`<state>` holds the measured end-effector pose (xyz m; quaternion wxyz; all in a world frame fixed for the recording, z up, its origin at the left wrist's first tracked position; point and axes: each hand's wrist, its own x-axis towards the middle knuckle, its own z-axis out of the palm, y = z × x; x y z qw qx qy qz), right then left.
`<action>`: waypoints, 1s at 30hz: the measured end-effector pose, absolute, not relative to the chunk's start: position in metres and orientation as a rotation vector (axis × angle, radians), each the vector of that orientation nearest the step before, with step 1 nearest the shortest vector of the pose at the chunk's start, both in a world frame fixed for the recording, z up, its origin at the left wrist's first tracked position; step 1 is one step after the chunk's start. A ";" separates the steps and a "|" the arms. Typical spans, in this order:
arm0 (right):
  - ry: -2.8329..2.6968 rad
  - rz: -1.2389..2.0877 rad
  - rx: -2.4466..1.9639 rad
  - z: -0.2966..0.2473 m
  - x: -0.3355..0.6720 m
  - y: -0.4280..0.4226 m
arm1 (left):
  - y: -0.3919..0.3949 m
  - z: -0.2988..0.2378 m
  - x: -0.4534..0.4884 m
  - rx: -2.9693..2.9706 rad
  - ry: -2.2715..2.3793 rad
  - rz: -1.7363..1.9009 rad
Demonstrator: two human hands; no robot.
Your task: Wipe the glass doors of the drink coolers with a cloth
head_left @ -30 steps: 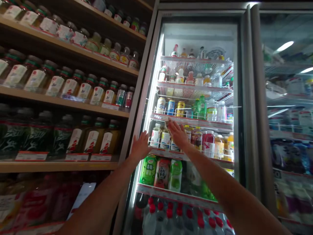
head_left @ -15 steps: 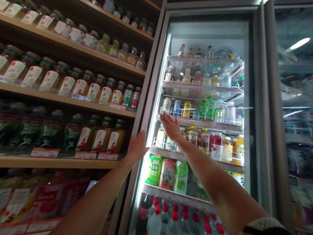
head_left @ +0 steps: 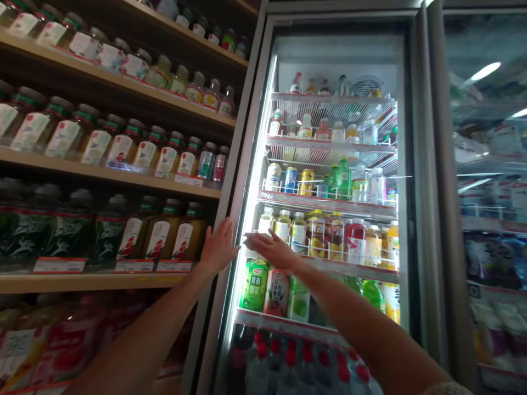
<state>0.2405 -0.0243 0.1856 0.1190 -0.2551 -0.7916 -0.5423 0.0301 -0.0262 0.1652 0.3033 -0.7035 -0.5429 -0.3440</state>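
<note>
My left hand (head_left: 218,249) lies flat with its fingers spread on the left frame of a lit drinks fridge (head_left: 251,137). My right hand (head_left: 269,249) reaches across the glass door (head_left: 405,164) at the height of the fourth shelf, fingers pointing left. It presses a small pale cloth (head_left: 249,240) against the glass, and the cloth shows just past the fingertips. Behind the glass, right above this hand, stands a row of bottles (head_left: 296,227) with yellow and white labels. Green and pink bottles (head_left: 255,285) stand on the shelf below it.
Wooden shelves (head_left: 102,173) packed with several rows of juice bottles fill the wall to the left. A second glass-door fridge (head_left: 486,219) stands to the right. Red-capped bottles (head_left: 288,362) fill the fridge's bottom shelf.
My right hand has swept from the third shelf's edge down and to the left across the glass. My left hand has stayed on the fridge frame. The view has shifted slightly.
</note>
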 end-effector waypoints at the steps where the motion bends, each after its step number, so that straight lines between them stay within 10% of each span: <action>1: -2.204 -1.578 -0.827 0.195 0.253 -0.026 | -0.026 0.165 0.032 -1.860 -1.440 -0.907; 19: -1.628 -1.515 -1.313 0.187 0.414 -0.086 | -0.043 0.169 0.146 -2.049 -1.148 -0.906; 30: -1.822 -1.571 -1.262 0.078 0.458 -0.118 | -0.056 0.098 0.218 -2.181 -0.863 -0.863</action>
